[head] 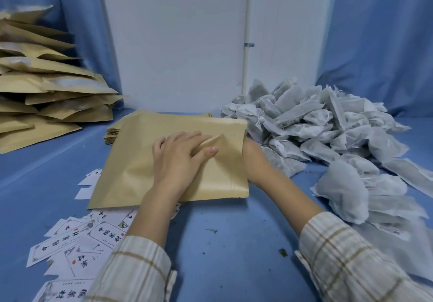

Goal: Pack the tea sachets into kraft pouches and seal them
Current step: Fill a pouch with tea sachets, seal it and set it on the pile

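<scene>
Resting nearest the camera, two plaid sleeves (351, 262) reach forward over the blue table (229, 243), which is speckled with tea crumbs. Printed label cards (77, 243) lie scattered at near left, some tucked under the pouch. The left hand (180, 158) lies on top of the kraft pouch (140, 161), fingers pinching a raised fold of paper near its open right edge. The right hand is inside the pouch, hidden from the wrist on, so its grip cannot be told; only the forearm (269, 179) shows. The pouch lies flat at table centre, over a stack of empty pouches (112, 134). Loose tea sachets (328, 132) are heaped just right of it. Filled pouches (46, 90) are piled far left. A white wall (175, 43) and blue curtains (386, 43) stand behind.
</scene>
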`<move>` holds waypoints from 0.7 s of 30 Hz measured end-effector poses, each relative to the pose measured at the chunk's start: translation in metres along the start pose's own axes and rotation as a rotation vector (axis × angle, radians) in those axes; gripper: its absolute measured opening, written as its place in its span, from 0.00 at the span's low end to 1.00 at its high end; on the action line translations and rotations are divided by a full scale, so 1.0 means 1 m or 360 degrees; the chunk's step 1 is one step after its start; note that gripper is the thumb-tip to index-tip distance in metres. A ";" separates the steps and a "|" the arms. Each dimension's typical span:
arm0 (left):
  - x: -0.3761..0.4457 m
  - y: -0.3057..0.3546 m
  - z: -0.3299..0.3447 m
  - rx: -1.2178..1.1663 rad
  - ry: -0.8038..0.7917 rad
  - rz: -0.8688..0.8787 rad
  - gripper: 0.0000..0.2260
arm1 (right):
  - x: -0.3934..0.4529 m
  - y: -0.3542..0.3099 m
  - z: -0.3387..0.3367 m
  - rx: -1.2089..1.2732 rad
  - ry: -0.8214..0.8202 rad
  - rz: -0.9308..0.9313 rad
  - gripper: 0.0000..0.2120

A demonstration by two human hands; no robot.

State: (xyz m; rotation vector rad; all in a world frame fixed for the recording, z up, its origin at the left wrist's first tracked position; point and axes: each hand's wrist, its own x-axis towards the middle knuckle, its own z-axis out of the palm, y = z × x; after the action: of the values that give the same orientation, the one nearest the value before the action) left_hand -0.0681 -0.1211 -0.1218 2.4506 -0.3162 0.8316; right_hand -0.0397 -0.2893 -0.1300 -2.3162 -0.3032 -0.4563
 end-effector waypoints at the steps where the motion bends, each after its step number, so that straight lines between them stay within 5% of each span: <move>1: 0.003 0.000 0.003 0.0039 -0.0016 -0.0015 0.15 | -0.001 0.008 0.000 -0.0029 0.0121 -0.0124 0.06; 6: 0.020 -0.001 0.024 0.0132 -0.0091 -0.0129 0.16 | 0.005 0.041 -0.020 -0.0383 0.0942 -0.0084 0.07; 12: 0.036 -0.003 0.044 0.0025 -0.0117 -0.0159 0.16 | 0.025 0.072 -0.026 -0.1101 0.0544 0.0217 0.22; 14: 0.039 -0.004 0.046 0.0009 -0.0113 -0.0178 0.15 | 0.025 0.073 -0.027 -0.1128 0.0625 0.0148 0.21; 18: 0.041 -0.010 0.041 -0.0095 -0.0077 -0.0236 0.14 | 0.024 0.046 -0.036 -0.0169 0.1258 -0.0147 0.18; 21: 0.042 -0.013 0.034 -0.0174 -0.0048 -0.0255 0.14 | 0.025 0.027 -0.038 0.0586 0.1224 0.0049 0.13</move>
State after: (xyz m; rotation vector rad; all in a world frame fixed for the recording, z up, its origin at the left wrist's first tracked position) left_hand -0.0130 -0.1308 -0.1240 2.3530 -0.1688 0.6912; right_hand -0.0164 -0.3334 -0.1119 -1.6392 0.0298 -1.1200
